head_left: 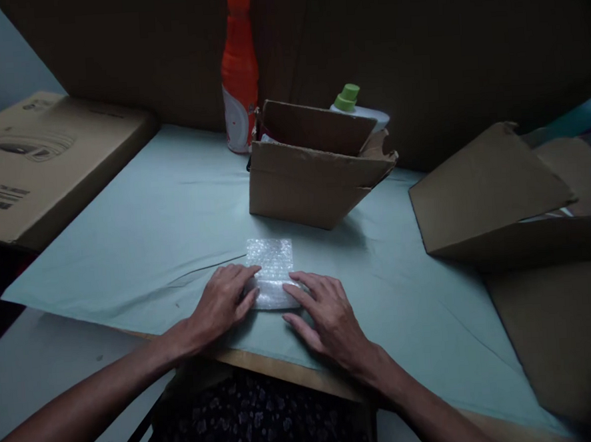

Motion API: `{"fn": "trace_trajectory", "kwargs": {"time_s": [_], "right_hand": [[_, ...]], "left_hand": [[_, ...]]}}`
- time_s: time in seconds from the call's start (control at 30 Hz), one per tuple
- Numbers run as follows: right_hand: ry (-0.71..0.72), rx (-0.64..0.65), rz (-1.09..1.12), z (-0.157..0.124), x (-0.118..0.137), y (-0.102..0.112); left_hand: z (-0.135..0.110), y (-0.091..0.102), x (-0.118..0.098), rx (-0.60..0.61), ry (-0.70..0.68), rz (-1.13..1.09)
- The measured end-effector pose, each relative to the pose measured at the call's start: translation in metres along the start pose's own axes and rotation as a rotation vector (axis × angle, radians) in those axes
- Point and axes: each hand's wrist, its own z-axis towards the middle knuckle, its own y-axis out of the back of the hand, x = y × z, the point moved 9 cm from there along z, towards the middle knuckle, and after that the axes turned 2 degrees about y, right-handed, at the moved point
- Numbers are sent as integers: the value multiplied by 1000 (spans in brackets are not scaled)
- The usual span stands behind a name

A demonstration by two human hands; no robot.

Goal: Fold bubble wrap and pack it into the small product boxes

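Observation:
A small sheet of clear bubble wrap [270, 259] lies on the pale green cloth [139, 210], its near part folded over into a thicker band. My left hand [224, 295] rests at its left edge, fingertips touching the wrap and the thumb apart from the fingers. On the right side, my right hand [325, 309] lays its fingertips on the folded band, with the thumb spread toward me. Neither hand is closed around anything. Whether something lies inside the fold cannot be made out.
Behind the wrap stands an open cardboard box [303, 187]. Beyond it are an orange bottle [239, 71] and a white bottle with a green cap [347, 98]. A flat printed carton [55, 149] lies at left; another open cardboard box [484, 196] is at right.

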Motion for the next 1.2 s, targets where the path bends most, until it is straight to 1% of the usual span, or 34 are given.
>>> {"fn": "trace_trajectory", "kwargs": {"time_s": [0.07, 0.1, 0.13, 0.2, 0.3, 0.37, 0.43, 0.5, 0.57, 0.6, 0.63, 0.7, 0.73, 0.8, 0.83, 0.87, 0.9, 0.93, 0.97, 1.0, 1.03, 1.07, 1.13, 1.17, 1.2], "right_hand": [[22, 39, -103, 10, -1, -8], [16, 49, -149, 16, -4, -11], [5, 50, -186, 21, -7, -12], [2, 42, -207, 27, -11, -12], [12, 35, -95, 22, -12, -11], [-25, 17, 40, 13, -15, -8], [-96, -4, 168, 7, -23, -8], [-176, -7, 239, 8, -34, -9], [-261, 18, 278, 15, -47, -13], [-305, 32, 308, 20, -54, -15], [-349, 36, 353, 24, -60, -15], [-418, 31, 485, 31, -66, -14], [-436, 32, 568, 32, -65, -13], [-435, 92, 721, 31, -56, -16], [-417, 128, 760, 29, -50, -17], [-399, 136, 761, 27, -46, -15], [-390, 106, 732, 24, -46, -11], [-399, 49, 693, 20, -50, -5], [-431, -17, 674, 14, -56, 0], [-480, -67, 703, 8, -63, 2], [-533, -79, 790, 1, -69, 0], [-579, -55, 914, -4, -73, -6], [-617, 22, 1128, -10, -73, -13], [-616, 35, 1167, -11, -73, -9], [-611, 24, 1153, -9, -75, 0]], "left_hand": [[10, 5, 4, -77, -7, 76], [12, 8, 2, -110, -31, 94], [11, 11, -1, -132, -68, 100], [3, 12, -11, -136, -158, 95], [-9, 8, -18, -96, -224, 91], [-11, 6, -18, -83, -222, 69], [-4, 4, -15, -69, -182, 23], [6, 6, -8, -73, -78, -18], [13, 11, 5, -107, 95, -88], [13, 14, 12, -134, 202, -168], [10, 15, 20, -151, 317, -294], [-1, 4, 31, -138, 541, -640], [-8, -4, 32, -116, 624, -818], [-15, -20, 25, -79, 710, -1093], [-17, -24, 20, -81, 721, -1177], [-16, -26, 16, -102, 715, -1233], [-14, -27, 12, -128, 697, -1272], [-10, -28, 9, -152, 671, -1299], [-7, -28, 4, -170, 634, -1314], [-3, -28, 0, -175, 589, -1318], [1, -28, -5, -172, 543, -1315], [5, -30, -10, -157, 505, -1306], [11, -34, -16, -106, 454, -1283], [16, -36, -17, -82, 434, -1272], [22, -34, -17, -73, 413, -1259]]}}
